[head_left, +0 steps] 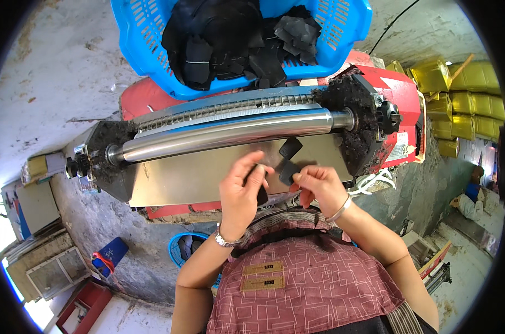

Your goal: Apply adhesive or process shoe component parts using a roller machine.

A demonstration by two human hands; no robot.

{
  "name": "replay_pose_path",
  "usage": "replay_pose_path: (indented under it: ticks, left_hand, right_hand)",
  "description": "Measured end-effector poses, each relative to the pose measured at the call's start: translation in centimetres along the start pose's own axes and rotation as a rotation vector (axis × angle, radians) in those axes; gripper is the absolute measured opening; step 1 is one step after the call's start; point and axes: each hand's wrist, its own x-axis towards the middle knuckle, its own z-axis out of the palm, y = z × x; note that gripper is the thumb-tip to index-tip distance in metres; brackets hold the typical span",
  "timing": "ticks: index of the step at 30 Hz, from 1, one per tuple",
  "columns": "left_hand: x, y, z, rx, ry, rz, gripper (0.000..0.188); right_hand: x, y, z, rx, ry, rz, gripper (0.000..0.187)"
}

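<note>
My left hand (240, 192) is closed round a small black piece (262, 195) of sheet material, mostly hidden behind the thumb and fingers. My right hand (322, 187) pinches a dark, flat piece (287, 173) by its edge, above the machine's metal plate. Just beyond it another black flat piece (290, 148) lies at the front of the steel roller (230, 133). The bare metal feed plate (186, 179) stretches under both hands. Whether the two farther pieces touch is hard to tell.
A blue basket (131, 42) heaped with black scraps (208, 33) stands behind the machine. Dark, fluffy debris coats the machine's right end (355, 100). White cords (375, 181) hang at the right. A smaller blue basket (177, 250) sits low at the left; yellow packages (469, 103) are stacked far right.
</note>
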Motion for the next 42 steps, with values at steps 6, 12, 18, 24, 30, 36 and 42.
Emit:
replay_pose_path:
  ticks: [6, 12, 18, 24, 30, 36, 42]
  left_hand:
    - [0.4, -0.4, 1.9, 0.539, -0.427, -0.112, 0.049]
    - [0.3, 0.5, 1.4, 0.031, -0.257, -0.320, 0.040]
    - [0.1, 0.2, 1.2, -0.025, -0.079, -0.152, 0.030]
    - [0.0, 0.4, 1.3, 0.017, 0.112, -0.044, 0.024]
    - [0.0, 1.4, 0.0, -0.148, -0.017, -0.277, 0.027]
    - [-0.9, 0.5, -0.8, 0.934, -0.208, 0.865, 0.019]
    - [-1.3, 1.2, -1.2, 0.949, -0.062, 0.883, 0.019]
  right_hand:
    - [0.2, 0.3, -3.1, -0.038, 0.090, -0.110, 0.020]
    - [0.8, -0.2, -2.3, -0.017, 0.089, 0.031, 0.021]
    - [1.3, -1.3, 1.1, -0.015, -0.043, -0.051, 0.025]
    - [-0.5, 0.9, 1.6, 0.044, -0.131, -0.027, 0.015]
    - [1.7, -0.4, -0.8, 0.350, 0.044, 0.069, 0.022]
    - [0.1, -2.5, -0.1, 0.053, -0.259, 0.253, 0.024]
    - [0.0, 0.2, -1.1, 0.158, -0.115, 0.087, 0.017]
